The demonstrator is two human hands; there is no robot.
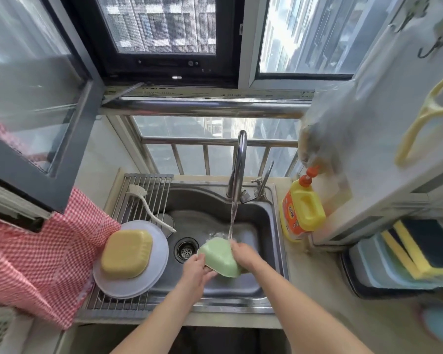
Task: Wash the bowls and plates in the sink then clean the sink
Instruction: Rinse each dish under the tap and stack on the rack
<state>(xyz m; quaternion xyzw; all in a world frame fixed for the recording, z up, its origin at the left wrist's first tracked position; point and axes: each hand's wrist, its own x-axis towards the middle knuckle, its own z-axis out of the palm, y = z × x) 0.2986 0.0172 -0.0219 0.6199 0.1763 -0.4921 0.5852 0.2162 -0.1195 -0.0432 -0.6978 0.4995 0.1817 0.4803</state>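
A green bowl [219, 254] is held upside down and tilted over the steel sink [264, 215], under the water running from the tap [238, 164]. My left hand [196, 268] grips the bowl's near left rim. My right hand [242, 254] rests on the bowl's right side, fingers curled over it. A yellow bowl [125, 252] lies upside down on a white plate [159, 261], which sits on the roll-up drying rack [138, 185] over the sink's left part. The drain [186, 250] shows just left of the green bowl.
A white dish brush [149, 204] lies on the rack. A yellow detergent bottle [301, 210] stands on the counter right of the sink. A red checked cloth [49, 254] hangs at the left. Sponges in a tray [404, 251] sit at the right. An open window frame [44, 175] juts in at upper left.
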